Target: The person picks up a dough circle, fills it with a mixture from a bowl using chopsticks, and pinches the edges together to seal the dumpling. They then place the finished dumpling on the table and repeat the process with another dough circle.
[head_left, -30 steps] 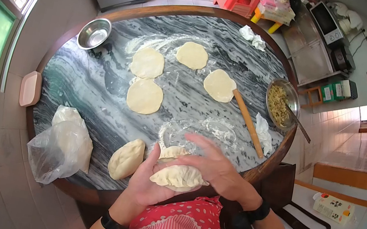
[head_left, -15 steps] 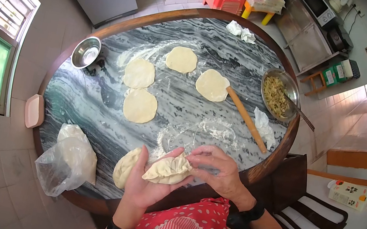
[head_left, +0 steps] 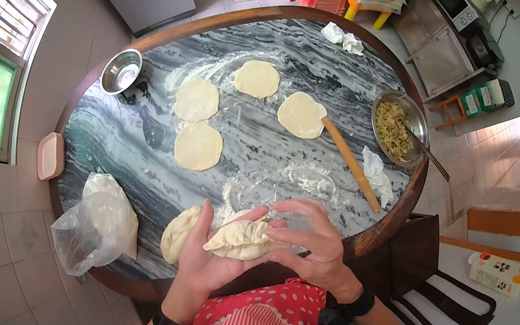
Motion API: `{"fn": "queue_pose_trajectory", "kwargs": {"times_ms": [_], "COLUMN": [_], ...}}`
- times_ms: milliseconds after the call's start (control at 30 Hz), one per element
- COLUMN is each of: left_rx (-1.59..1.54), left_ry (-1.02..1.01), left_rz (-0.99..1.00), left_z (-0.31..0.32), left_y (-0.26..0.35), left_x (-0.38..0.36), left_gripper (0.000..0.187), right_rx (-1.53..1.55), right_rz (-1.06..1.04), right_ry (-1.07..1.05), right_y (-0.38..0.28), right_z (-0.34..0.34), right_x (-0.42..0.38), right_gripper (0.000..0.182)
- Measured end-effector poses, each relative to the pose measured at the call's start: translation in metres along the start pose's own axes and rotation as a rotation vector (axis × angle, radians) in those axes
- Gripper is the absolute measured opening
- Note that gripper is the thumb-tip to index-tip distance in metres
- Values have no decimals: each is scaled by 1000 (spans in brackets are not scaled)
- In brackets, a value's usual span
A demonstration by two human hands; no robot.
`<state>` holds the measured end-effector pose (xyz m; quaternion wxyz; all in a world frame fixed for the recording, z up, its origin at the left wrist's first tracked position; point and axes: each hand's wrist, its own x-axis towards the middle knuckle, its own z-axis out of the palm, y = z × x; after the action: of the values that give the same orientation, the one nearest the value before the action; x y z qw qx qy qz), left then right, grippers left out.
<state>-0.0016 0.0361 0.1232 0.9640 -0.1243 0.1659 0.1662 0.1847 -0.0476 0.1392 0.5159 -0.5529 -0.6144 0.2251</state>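
Observation:
A large pleated dumpling (head_left: 239, 238) lies across the palm of my left hand (head_left: 199, 264), whose thumb stands up along its left end. My right hand (head_left: 313, 247) is at the dumpling's right end, fingers spread apart, with fingertips at or very near the crimped edge. Just left of my left hand, another folded dumpling (head_left: 178, 234) rests on the marble table (head_left: 135, 161), partly hidden by that hand. Farther out lie flat dough rounds, among them one wrapper (head_left: 198, 146) nearest my hands and one wrapper (head_left: 301, 115) touching the rolling pin (head_left: 351, 163).
A metal bowl of filling (head_left: 393, 132) with chopsticks stands at the right rim. A small steel bowl (head_left: 121, 72) sits at the left rim. A plastic bag with dough (head_left: 97, 224) is at front left. Crumpled white paper (head_left: 377, 177) lies beside the rolling pin. Dark chairs (head_left: 407, 255) stand at right.
My right hand's fingers have spread from a pinch on the dumpling's right edge. The dumpling stays in my left palm. The view has shifted slightly.

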Motion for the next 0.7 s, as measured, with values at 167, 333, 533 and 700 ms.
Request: {"fn": "queue_pose_trajectory", "kwargs": {"times_ms": [167,333,533,700], "left_rx": [-145,-70,-19,-194], "left_ry": [-121,-70,-77,-214], "left_rz": [-24,-40,-82,-94], "left_z": [-6,-7,-12,-19], "left_y": [0,0,4,0], "left_x": [-1,0,0,1], "left_gripper": [88,86,86,85], "right_rx": [88,2,-130,-173], "right_rz": [-11,-94,-103,-206], "right_ry": [-5,-55,-126,-237], "right_y": [10,9,-9,1], "right_z": [15,13,8,14], "right_x": [-3,0,17,13], "right_gripper": [27,24,23,27]}}
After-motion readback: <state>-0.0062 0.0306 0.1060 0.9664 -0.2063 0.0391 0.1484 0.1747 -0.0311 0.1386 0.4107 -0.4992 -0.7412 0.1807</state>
